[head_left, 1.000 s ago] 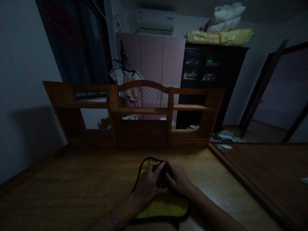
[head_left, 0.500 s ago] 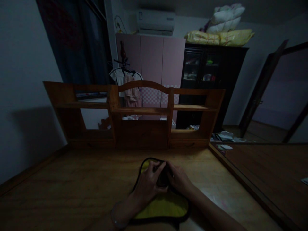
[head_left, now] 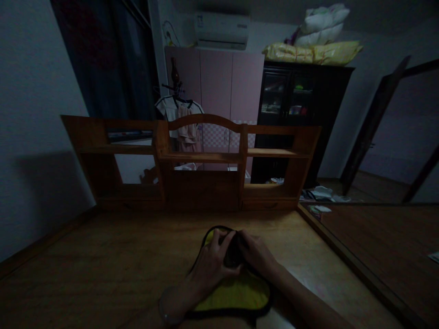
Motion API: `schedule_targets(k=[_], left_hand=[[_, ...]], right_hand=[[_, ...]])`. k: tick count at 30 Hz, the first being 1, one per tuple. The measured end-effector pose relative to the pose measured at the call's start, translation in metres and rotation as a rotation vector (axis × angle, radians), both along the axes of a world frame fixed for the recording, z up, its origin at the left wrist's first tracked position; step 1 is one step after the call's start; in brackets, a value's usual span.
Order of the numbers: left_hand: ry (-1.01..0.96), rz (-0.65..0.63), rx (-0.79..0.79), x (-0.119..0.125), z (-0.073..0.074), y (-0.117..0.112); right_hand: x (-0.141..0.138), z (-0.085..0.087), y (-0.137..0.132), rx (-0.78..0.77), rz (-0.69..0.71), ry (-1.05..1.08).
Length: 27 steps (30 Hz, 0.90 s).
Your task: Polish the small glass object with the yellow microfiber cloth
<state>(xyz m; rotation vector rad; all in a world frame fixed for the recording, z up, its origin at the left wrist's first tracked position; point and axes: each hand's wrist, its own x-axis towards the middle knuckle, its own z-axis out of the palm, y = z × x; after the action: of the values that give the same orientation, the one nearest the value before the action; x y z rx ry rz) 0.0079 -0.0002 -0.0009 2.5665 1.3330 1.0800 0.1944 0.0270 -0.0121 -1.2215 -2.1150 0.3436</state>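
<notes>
- While dim light hides detail in the head view, a small dark object (head_left: 233, 257) sits between the two hands, over the upper part of a yellow pad with black edging (head_left: 236, 294), which lies on a wooden board (head_left: 120, 260).
- The left hand (head_left: 213, 258), with a bracelet (head_left: 166, 315) at its wrist, closes around the dark object, fingers bent over the top and thumb along the near side.
- The right hand (head_left: 258, 255) has its fingers curled against the other side; whether they pinch it or only rest there, I cannot tell.
- The dark object could slip, I judge, if the fingertips press unevenly, since the right hand's hold is unclear.
- The yellow pad might skid or bunch on the smooth-looking wood if a forearm or wrist drags it; poor light could make a misplaced finger easy to miss.
- On the wall-mounted air conditioner (head_left: 222, 33), beyond the wooden shelf unit (head_left: 200, 157), a small sticker (head_left: 200, 20) shows, too small to read; I can make out no brand or lettering on the pad or dark object.
</notes>
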Motion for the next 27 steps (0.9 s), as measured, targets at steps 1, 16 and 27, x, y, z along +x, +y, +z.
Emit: schedule_targets(k=[1,16,27], left_hand=[[-0.003,-0.001,0.003,0.0,-0.001,0.0],[-0.088,-0.132,0.058,-0.004,0.0,-0.004],[0.051,-0.118,0.036,-0.001,-0.002,0.0]], right_hand=[[0.0,0.0,0.0,-0.005,0.003,-0.003],[0.001,0.033,-0.019,-0.171,0.143,0.128],[0.001,0.017,-0.01,-0.017,0.073,-0.11]])
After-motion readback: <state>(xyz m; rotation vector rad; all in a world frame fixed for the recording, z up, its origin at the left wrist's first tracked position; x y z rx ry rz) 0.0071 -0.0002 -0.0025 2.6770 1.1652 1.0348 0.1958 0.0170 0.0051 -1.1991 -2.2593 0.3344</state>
